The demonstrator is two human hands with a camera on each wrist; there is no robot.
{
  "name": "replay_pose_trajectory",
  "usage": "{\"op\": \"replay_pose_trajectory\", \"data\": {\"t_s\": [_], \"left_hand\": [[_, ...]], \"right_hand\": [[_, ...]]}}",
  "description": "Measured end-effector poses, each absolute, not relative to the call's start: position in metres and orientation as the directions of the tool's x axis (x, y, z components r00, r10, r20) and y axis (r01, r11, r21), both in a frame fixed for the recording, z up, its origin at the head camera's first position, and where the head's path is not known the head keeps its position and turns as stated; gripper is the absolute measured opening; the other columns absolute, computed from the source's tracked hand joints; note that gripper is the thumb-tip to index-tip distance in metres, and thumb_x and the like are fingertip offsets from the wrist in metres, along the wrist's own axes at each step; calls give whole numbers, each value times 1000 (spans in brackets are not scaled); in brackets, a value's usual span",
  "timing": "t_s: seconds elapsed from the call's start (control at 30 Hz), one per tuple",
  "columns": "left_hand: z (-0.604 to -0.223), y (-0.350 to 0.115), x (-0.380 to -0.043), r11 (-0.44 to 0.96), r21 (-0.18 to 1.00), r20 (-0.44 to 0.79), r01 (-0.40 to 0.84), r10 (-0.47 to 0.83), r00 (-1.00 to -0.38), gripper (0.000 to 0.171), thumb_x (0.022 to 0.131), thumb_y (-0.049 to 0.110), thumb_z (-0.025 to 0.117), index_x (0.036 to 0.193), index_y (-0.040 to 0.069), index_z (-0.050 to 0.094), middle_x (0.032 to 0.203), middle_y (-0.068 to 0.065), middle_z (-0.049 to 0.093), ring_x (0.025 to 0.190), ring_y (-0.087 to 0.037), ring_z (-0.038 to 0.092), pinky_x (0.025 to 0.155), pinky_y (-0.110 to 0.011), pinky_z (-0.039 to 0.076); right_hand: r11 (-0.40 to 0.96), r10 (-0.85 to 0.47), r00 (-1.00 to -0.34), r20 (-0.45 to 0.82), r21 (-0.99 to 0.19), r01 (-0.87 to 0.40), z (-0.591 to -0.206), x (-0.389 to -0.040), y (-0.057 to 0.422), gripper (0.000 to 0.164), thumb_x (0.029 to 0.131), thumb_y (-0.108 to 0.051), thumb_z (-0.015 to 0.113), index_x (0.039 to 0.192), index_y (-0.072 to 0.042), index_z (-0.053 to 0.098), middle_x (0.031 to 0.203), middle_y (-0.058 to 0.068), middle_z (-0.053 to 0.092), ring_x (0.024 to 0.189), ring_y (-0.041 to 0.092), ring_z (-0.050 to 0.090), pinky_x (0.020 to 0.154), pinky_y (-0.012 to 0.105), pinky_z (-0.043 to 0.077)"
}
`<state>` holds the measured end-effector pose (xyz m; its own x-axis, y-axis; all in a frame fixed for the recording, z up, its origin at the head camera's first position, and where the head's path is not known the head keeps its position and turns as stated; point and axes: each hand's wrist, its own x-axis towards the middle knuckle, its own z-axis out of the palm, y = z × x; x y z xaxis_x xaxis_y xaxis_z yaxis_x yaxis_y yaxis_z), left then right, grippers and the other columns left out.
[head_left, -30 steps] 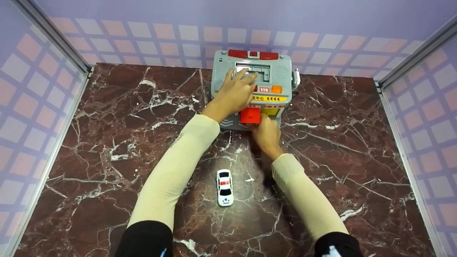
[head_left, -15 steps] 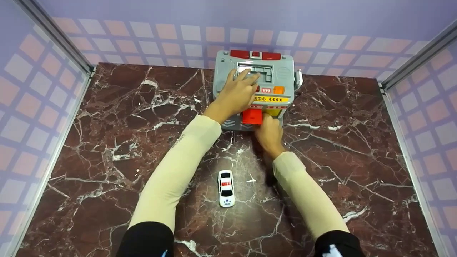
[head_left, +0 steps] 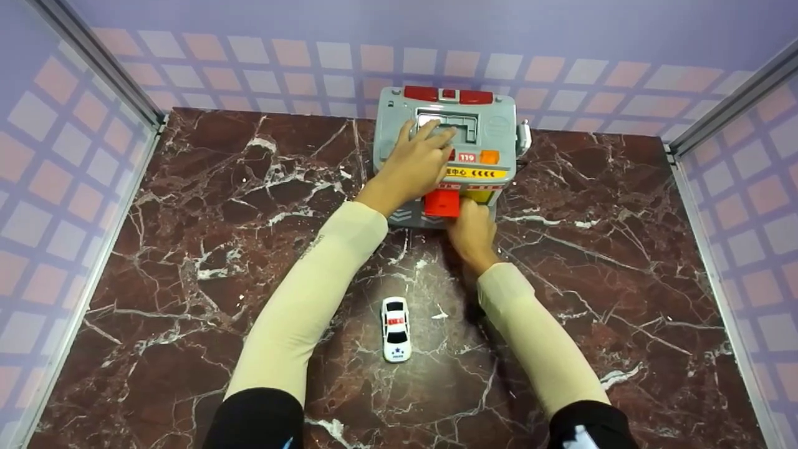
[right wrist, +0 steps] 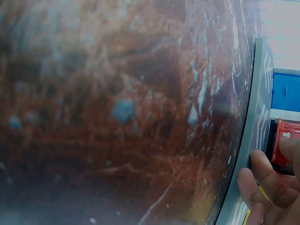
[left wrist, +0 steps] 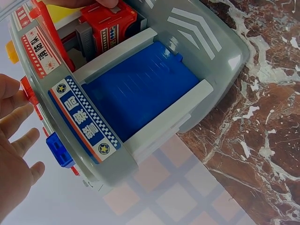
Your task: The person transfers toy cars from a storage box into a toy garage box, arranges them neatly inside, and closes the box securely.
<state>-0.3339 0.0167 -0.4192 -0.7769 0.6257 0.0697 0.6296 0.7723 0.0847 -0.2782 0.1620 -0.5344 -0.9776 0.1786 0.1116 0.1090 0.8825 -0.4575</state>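
In the head view, the toy station (head_left: 499,128) stands at the back of the table (head_left: 206,324), near the wall. The left hand (head_left: 414,166) lies on its roof with the fingers spread and apart, clamped on nothing. The right hand (head_left: 472,232) is at the front, just beside the red flap (head_left: 442,203). A white toy car (head_left: 396,329) is nearer to the person, between the forearms and touched by neither hand.

In the left wrist view, the red toy vehicle (left wrist: 115,28) sits in the bay opening, beside the blue panel (left wrist: 140,89), and a fingertip touches it from above. One left finger is close to the red button (left wrist: 29,90); if it presses, I cannot tell.

In the right wrist view, the thumb lies against this vehicle and the other fingers curl over the ramp (right wrist: 257,117). Whether the grip is truly clamped on the vehicle, I cannot tell.

For good work, I think the left palm should steady the roof, while the right hand guides the vehicle straight along the ramp, without catching the flap or the side walls.
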Motion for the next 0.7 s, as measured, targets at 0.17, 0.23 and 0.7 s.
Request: {"op": "replay_pose_trajectory", "data": {"t_s": [0.17,0.23,0.7], "left_hand": [[-420,16,-335,774,79,66,628,625,-778,45,103,32,49,143,10,55,162,-1,34,151,-31,25,123,-60,12],[-420,16,-335,774,78,68,628,624,-778,45,104,32,49,143,10,55,162,0,34,151,-31,25,123,-60,12],[-421,16,-334,771,73,90,633,627,-774,44,104,30,48,141,10,57,161,-1,36,150,-31,27,122,-60,15]], "right_hand": [[886,182,-977,114,-449,113,-534,-280,162,20,85,-17,65,90,2,69,91,31,71,85,48,70,69,63,56],[885,183,-977,113,-451,114,-534,-280,162,20,84,-16,64,90,3,68,91,31,71,85,48,70,68,63,56],[878,174,-977,124,-469,97,-535,-282,162,17,82,-13,64,88,3,67,91,31,71,86,49,69,69,64,55]]}}
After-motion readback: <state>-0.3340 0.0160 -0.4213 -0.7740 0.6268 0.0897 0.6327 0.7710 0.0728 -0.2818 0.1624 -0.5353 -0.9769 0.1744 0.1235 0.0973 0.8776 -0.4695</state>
